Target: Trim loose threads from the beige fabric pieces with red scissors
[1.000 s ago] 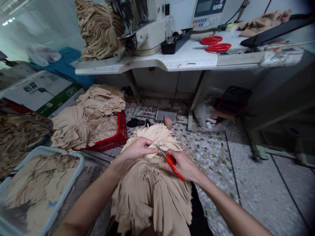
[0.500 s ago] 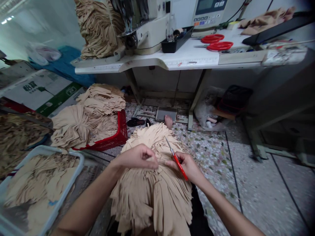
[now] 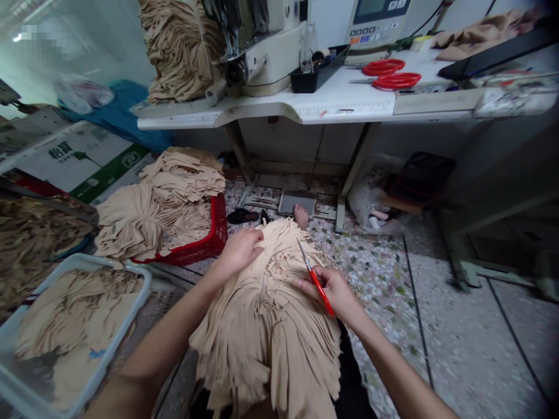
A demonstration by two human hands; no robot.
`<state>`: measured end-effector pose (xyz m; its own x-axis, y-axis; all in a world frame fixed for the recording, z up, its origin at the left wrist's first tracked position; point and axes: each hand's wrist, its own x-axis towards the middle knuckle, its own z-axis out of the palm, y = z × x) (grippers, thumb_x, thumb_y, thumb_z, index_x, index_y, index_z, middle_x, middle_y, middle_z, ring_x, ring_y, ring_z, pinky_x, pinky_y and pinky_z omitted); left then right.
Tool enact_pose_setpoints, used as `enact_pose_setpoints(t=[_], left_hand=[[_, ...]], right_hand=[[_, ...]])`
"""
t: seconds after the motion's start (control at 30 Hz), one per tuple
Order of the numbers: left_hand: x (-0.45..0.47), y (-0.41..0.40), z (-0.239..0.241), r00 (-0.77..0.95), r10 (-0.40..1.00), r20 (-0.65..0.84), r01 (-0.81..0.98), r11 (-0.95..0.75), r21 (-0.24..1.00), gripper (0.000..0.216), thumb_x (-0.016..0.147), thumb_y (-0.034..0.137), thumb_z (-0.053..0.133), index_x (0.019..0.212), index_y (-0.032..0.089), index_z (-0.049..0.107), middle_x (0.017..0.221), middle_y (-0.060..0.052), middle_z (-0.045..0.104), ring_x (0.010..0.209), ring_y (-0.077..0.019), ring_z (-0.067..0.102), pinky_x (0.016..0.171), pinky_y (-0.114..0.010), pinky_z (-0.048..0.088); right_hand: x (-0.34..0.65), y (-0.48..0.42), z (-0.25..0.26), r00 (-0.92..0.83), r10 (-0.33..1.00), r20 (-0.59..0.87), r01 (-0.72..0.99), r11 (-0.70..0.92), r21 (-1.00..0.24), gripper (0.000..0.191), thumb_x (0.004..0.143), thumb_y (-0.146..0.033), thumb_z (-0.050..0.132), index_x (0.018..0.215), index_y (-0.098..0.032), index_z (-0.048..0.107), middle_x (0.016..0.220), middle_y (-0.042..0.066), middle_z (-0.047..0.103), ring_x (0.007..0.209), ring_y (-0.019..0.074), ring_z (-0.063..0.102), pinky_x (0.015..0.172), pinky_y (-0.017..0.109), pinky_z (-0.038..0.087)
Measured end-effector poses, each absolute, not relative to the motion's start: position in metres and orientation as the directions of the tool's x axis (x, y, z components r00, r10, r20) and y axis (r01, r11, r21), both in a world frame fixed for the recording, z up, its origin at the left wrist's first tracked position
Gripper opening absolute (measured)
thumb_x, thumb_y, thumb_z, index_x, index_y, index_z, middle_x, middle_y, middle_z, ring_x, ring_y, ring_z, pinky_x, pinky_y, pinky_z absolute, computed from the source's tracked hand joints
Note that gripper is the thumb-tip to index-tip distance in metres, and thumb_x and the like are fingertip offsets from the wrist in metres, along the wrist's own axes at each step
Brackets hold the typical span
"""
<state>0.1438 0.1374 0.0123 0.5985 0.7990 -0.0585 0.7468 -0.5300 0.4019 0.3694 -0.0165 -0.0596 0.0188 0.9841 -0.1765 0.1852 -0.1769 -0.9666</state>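
Observation:
A thick bundle of beige fabric pieces lies across my lap, gathered at its middle with the edges fanned out. My left hand is at its upper left side, fingers curled against the fabric edge and the thumb below them. Part of what those fingers grip is hidden. In my right hand is a pair of red-handled scissors, seen edge-on, blades pointing up and away over the bundle. The thumb and fingers of that hand rest close to the fabric's right side.
Left of me stand a red basket heaped with fabric bundles and a pale plastic bin with more pieces. Ahead is a sewing table bearing a sewing machine, a black tray and red-handled scissors.
My left hand has moved up and left from the bundle's middle to its upper left edge. My right hand keeps the scissors in nearly the same place. The view has shifted slightly.

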Motion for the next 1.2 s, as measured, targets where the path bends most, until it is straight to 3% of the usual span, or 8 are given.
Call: enact_pose_setpoints(t=[0.13,0.23,0.37,0.47,0.8,0.93,1.03,1.2], left_hand=[[0.14,0.14,0.002,0.594,0.802,-0.059,0.761,-0.536,0.366,0.004,0.084,0.019,0.065,0.087,0.018,0.068,0.086,-0.006,0.068,0.085,-0.0238,0.063,0.077,-0.032,0.046],[0.128,0.138,0.002,0.576,0.817,-0.01,0.692,-0.482,0.537,0.009,0.086,0.025,0.064,0.089,0.017,0.067,0.089,-0.006,0.069,0.088,-0.023,0.062,0.081,-0.032,0.046],[0.116,0.137,0.009,0.582,0.798,-0.154,0.554,-0.251,0.794,0.023,0.08,0.032,0.072,0.094,0.014,0.07,0.094,-0.007,0.071,0.091,-0.0221,0.063,0.085,-0.032,0.047],[0.115,0.138,0.018,0.57,0.796,-0.204,0.477,-0.119,0.871,0.027,0.075,0.033,0.079,0.091,0.013,0.071,0.092,-0.007,0.07,0.086,-0.0194,0.062,0.082,-0.03,0.047],[0.129,0.144,0.034,0.532,0.83,-0.169,0.263,0.028,0.964,0.041,0.071,0.041,0.086,0.095,0.012,0.072,0.076,-0.001,0.062,0.069,-0.0121,0.055,0.066,-0.024,0.043],[0.135,0.132,0.045,0.562,0.809,-0.174,0.363,-0.052,0.93,0.037,0.073,0.042,0.084,0.087,0.012,0.069,0.058,0.007,0.04,0.053,-0.0069,0.036,0.053,-0.021,0.027],[0.142,0.118,0.049,0.57,0.804,-0.168,0.421,-0.11,0.9,0.034,0.076,0.043,0.081,0.084,0.013,0.067,0.056,0.01,0.029,0.05,-0.0062,0.026,0.051,-0.022,0.018],[0.148,0.101,0.044,0.655,0.72,-0.228,0.342,-0.015,0.939,0.033,0.077,0.039,0.082,0.086,0.013,0.064,0.069,0.004,0.05,0.061,-0.0088,0.044,0.057,-0.02,0.033]], right_hand=[[0.374,-0.023,-0.066,0.019,0.982,-0.187,0.194,-0.187,-0.963,0.055,0.076,-0.057,0.081,0.063,-0.021,0.041,0.06,-0.006,0.034,0.057,0.0102,0.03,0.05,0.023,0.024],[0.382,-0.027,-0.07,0.028,0.978,-0.207,0.214,-0.209,-0.954,0.054,0.076,-0.055,0.081,0.063,-0.021,0.041,0.06,-0.006,0.034,0.056,0.0104,0.03,0.049,0.022,0.023],[0.382,-0.024,-0.062,0.03,0.978,-0.206,0.156,-0.208,-0.966,0.056,0.075,-0.055,0.082,0.062,-0.022,0.039,0.06,-0.007,0.032,0.055,0.0098,0.029,0.048,0.023,0.023],[0.372,-0.019,-0.051,-0.007,0.976,-0.217,0.085,-0.216,-0.973,0.054,0.074,-0.055,0.083,0.063,-0.021,0.042,0.059,-0.007,0.035,0.054,0.0095,0.03,0.048,0.023,0.024],[0.354,-0.006,-0.033,0.027,0.975,-0.222,-0.034,-0.221,-0.975,0.054,0.07,-0.058,0.085,0.064,-0.021,0.047,0.051,-0.007,0.041,0.047,0.0094,0.034,0.045,0.023,0.024],[0.358,-0.006,-0.023,0.053,0.973,-0.226,-0.046,-0.224,-0.973,0.05,0.069,-0.058,0.086,0.068,-0.021,0.053,0.052,-0.005,0.05,0.047,0.0116,0.042,0.046,0.024,0.032],[0.354,-0.004,-0.015,0.017,0.982,-0.19,-0.101,-0.187,-0.977,0.049,0.066,-0.057,0.088,0.074,-0.021,0.055,0.07,0.001,0.066,0.061,0.0171,0.058,0.057,0.028,0.046],[0.343,0.009,-0.006,0.134,0.984,-0.117,-0.194,-0.09,-0.977,0.05,0.064,-0.05,0.091,0.082,-0.022,0.055,0.083,0.004,0.071,0.076,0.0223,0.067,0.071,0.033,0.053]])
